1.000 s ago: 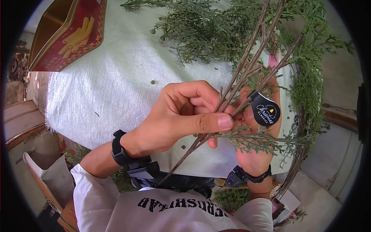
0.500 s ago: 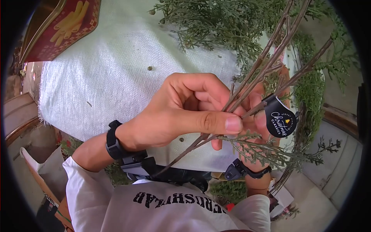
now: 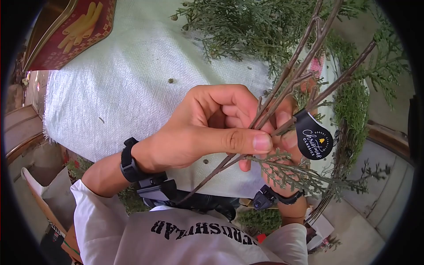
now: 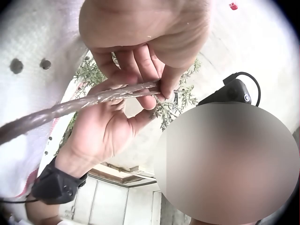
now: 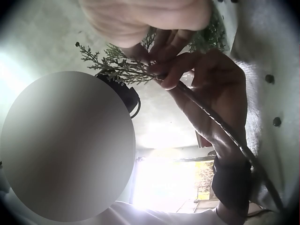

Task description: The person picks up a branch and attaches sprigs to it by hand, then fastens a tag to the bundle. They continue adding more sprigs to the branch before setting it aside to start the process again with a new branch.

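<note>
Pinching the branch (image 3: 287,87) between thumb and fingers of the left hand (image 3: 198,132), in direction from 7 to 1 o'clock. Gripping it also with the right hand (image 4: 101,129), beside the black tag (image 3: 313,137). Can see a red tin (image 3: 84,28) at 10 o'clock; cannot tell its contents.

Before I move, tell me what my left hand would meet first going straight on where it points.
Beyond the twigs it pinches, your left hand would probably meet your right hand first, though depth between them is unclear.
</note>
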